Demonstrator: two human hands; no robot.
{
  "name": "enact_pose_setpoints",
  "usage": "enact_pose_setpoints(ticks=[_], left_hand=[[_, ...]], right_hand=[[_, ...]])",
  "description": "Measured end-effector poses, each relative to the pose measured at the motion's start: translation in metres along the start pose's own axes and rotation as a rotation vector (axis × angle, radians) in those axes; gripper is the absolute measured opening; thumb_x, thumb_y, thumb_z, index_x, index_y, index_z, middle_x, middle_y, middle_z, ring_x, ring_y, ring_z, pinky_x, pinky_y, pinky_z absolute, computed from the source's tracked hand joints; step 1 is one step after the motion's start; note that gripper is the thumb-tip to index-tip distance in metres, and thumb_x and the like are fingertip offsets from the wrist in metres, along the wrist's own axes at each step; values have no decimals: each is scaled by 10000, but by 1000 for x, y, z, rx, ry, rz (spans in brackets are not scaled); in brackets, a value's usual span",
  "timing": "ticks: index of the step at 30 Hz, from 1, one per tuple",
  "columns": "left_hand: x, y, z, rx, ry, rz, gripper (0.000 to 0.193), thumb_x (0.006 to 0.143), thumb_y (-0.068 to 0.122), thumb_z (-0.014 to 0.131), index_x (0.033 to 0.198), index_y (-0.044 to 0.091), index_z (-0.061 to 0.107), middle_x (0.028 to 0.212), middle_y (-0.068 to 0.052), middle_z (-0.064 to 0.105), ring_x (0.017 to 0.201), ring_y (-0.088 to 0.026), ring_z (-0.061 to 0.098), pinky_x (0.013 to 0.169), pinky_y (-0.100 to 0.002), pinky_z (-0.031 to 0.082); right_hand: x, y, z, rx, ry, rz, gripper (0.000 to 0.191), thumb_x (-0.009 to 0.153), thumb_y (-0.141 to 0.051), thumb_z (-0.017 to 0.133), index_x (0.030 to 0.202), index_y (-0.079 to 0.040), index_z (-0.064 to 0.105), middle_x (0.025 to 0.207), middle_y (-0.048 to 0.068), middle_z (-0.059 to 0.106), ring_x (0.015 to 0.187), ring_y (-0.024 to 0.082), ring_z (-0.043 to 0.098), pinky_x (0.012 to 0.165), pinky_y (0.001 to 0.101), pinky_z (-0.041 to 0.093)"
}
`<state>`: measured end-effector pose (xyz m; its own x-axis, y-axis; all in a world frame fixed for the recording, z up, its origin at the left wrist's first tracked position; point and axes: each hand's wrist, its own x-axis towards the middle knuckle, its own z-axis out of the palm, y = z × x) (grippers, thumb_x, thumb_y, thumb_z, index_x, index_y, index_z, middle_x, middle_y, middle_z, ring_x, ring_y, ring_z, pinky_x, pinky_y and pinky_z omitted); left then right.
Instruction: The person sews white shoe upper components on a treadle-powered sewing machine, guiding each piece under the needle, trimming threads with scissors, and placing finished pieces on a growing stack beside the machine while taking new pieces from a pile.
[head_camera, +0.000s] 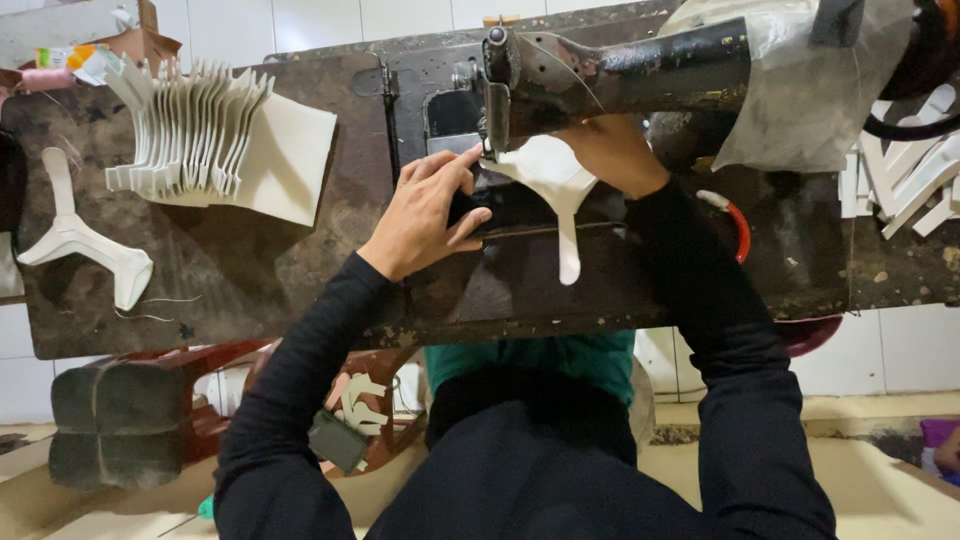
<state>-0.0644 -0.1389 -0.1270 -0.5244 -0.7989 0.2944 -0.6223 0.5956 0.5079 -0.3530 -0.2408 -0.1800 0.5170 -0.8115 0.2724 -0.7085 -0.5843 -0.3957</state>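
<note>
White wall tiles run behind a dark, worn work table (250, 270), and an old black sewing machine (610, 70) stands on it, its arm stretching toward 3 o'clock under a sheet of clear plastic (800, 90). Under the needle, near the middle of the view, lies a white Y-shaped piece (555, 185); its narrow tail points to 6 o'clock, toward the person.

The left hand (425, 215) rests flat on the machine bed just at 9 o'clock of this piece, fingers spread a little, fingertips touching the edge of the piece near the needle. It grips nothing. The right hand (610, 155) is at 3 o'clock of the piece, partly hidden under the machine arm; it seems to press on the wide part of the piece, but I cannot tell how its fingers stand.

At 10 o'clock on the table a fanned stack of white pieces (190, 125) stands on a white sheet (295, 160). At 9 o'clock one more white Y-shaped part (80, 240) lies alone. More white strips (905, 175) lie at 3 o'clock.
</note>
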Motion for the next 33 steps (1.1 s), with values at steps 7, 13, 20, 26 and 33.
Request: enact_pose_setpoints(ticks=[7, 13, 20, 26, 33], left_hand=[[-12, 10, 21, 63, 106, -51, 690, 921, 255, 780, 1463, -39, 470, 1031, -64, 646, 1228, -284, 558, 1106, -447, 372], [12, -32, 21, 39, 96, -140, 267, 1097, 219, 652, 1316, 76, 597, 1252, -76, 666, 1275, -213, 598, 1064, -345, 440], [26, -52, 4, 197, -50, 189, 342, 1028, 224, 638, 1343, 89, 632, 1515, -114, 551, 1462, -346, 441, 1221, -486, 303], [18, -34, 12, 263, 57, 91, 333, 1052, 222, 648, 1361, 97, 626, 1514, -102, 550, 1453, -344, 452, 1206, -462, 361], [11, -12, 11, 391, 193, 42, 379, 1030, 239, 681, 1385, 118, 629, 1418, -89, 584, 1288, -333, 504, 1085, -452, 413]], right_hand=[[0, -25, -16, 777, 136, 119, 421, 1013, -160, 728, 1385, -22, 589, 1177, 26, 698, 1028, 94, 608, 865, 288, 501], [-1, -28, -14, 911, 66, 231, 353, 1012, -176, 720, 1330, -42, 644, 1156, 4, 710, 1018, 84, 601, 863, 292, 503], [-5, -25, -11, 698, -21, 332, 287, 1003, -252, 716, 1209, -52, 725, 1045, 7, 758, 914, 109, 636, 790, 295, 502], [-3, -20, -8, 792, 1, 286, 273, 1021, -258, 725, 1206, -58, 747, 1063, 14, 759, 936, 95, 641, 807, 280, 503], [-9, -2, 2, 294, 17, -115, 209, 1052, -173, 653, 1177, -106, 807, 819, 1, 661, 670, 62, 535, 585, 270, 413]])
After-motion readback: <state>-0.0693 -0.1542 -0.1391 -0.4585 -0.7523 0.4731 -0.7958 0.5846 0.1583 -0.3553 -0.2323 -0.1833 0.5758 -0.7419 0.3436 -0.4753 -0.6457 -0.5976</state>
